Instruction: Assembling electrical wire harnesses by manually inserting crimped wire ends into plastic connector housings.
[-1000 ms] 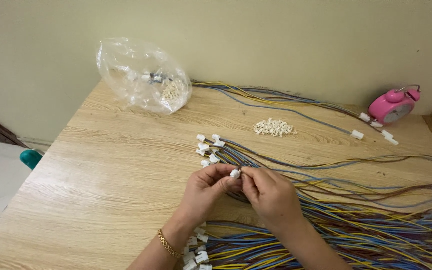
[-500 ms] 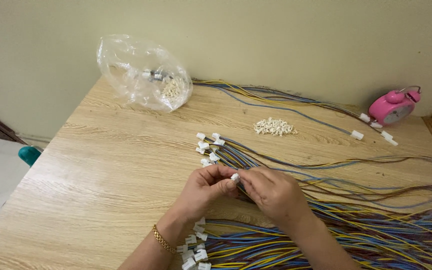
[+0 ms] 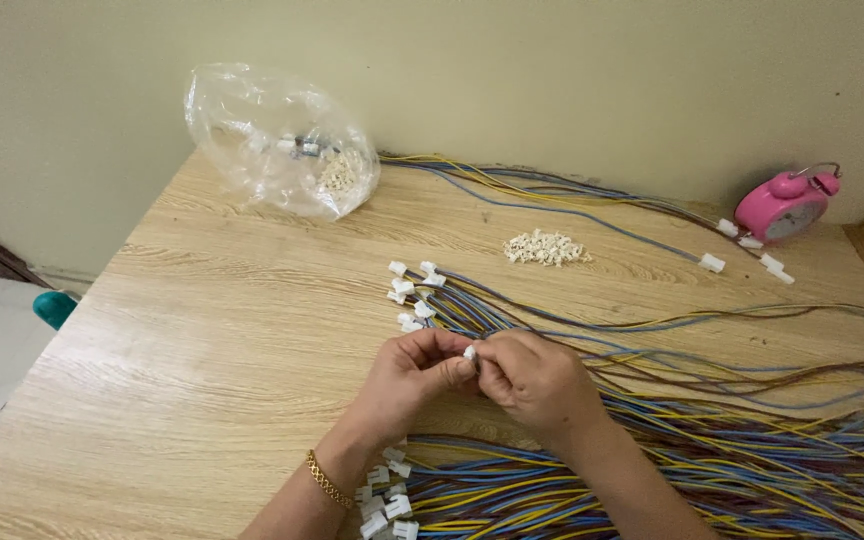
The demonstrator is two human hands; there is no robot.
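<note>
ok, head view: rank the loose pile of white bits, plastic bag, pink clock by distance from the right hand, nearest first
From the right hand:
1. White pile, on the table just beyond the hand.
2. Pink clock, far right by the wall.
3. Plastic bag, far left corner. Clock and bag are close to call.

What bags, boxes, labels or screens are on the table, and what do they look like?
Clear plastic bag: far left of the wooden table, by the wall; crumpled, see-through, with small white pieces inside.
Pink alarm clock: far right, by the wall; round, two bells on top, pale face.
No boxes, labels or screens show.
</note>
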